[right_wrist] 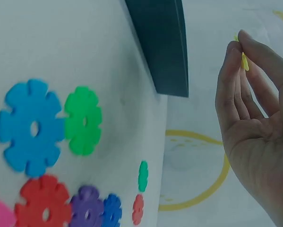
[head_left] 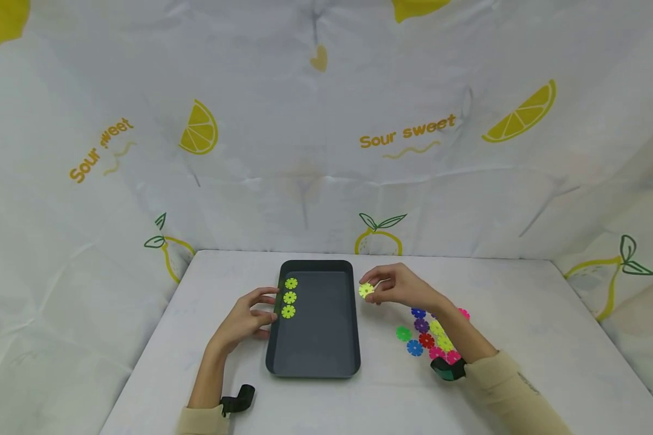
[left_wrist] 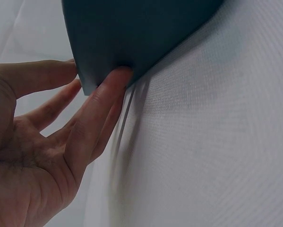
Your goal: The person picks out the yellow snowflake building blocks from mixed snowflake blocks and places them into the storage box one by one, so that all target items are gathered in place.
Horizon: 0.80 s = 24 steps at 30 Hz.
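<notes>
A dark grey tray (head_left: 318, 347) lies on the table with three yellow snowflake discs (head_left: 289, 297) in a column along its left side. My left hand (head_left: 242, 320) is at the tray's left edge. In the left wrist view the thumb meets the rim of the tray (left_wrist: 127, 33) while a finger presses the outer wall. Just beyond the tray's right edge, my right hand (head_left: 394, 285) pinches another yellow snowflake disc (head_left: 366, 290) between thumb and fingertips. That disc (right_wrist: 245, 61) appears edge-on in the right wrist view.
Loose snowflake discs lie right of the tray, partly under the right forearm: green (head_left: 404, 333), blue (head_left: 415, 348), red (head_left: 427, 340), purple (head_left: 421, 325), pink (head_left: 453, 357) and yellow (head_left: 445, 343). A white lemon-print cloth (head_left: 283, 157) hangs behind the table.
</notes>
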{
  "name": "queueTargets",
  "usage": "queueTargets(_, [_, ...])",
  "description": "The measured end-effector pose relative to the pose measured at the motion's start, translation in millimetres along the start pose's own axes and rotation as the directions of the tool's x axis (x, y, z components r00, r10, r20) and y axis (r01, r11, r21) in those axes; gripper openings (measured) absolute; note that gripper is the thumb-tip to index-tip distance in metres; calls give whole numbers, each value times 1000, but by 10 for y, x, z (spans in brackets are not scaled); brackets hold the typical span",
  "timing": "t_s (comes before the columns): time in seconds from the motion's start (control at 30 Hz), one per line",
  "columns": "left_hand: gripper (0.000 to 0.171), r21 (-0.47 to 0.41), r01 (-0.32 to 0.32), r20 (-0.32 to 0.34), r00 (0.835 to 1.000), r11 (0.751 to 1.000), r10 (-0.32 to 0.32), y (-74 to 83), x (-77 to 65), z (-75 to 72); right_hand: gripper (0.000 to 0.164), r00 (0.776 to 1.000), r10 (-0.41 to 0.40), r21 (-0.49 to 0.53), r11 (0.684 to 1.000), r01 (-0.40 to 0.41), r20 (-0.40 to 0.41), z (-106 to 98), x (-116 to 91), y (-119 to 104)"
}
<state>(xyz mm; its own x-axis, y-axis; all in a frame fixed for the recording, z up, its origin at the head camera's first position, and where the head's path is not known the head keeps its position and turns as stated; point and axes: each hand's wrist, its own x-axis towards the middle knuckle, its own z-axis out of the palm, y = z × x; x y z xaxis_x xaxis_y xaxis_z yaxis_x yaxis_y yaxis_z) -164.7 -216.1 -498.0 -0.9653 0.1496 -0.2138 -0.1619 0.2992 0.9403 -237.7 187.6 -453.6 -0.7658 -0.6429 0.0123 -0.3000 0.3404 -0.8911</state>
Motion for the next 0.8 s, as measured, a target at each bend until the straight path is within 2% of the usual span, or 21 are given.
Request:
queueTargets(0.23, [64, -1, -2, 3, 1000, 1000, 2, 2, 7, -1, 39, 996, -90, 18, 996, 89, 21, 121, 192, -143])
queueTargets(0.43, [64, -2, -1, -1, 1000, 1000, 1, -1, 4, -7, 38, 991, -92, 67, 994, 86, 93, 269, 417, -338])
queueTargets(0.8, [65, -14, 14, -2, 1000, 1000, -14, 2, 9, 0, 40, 972, -128, 20, 992, 126, 198, 601, 854, -534])
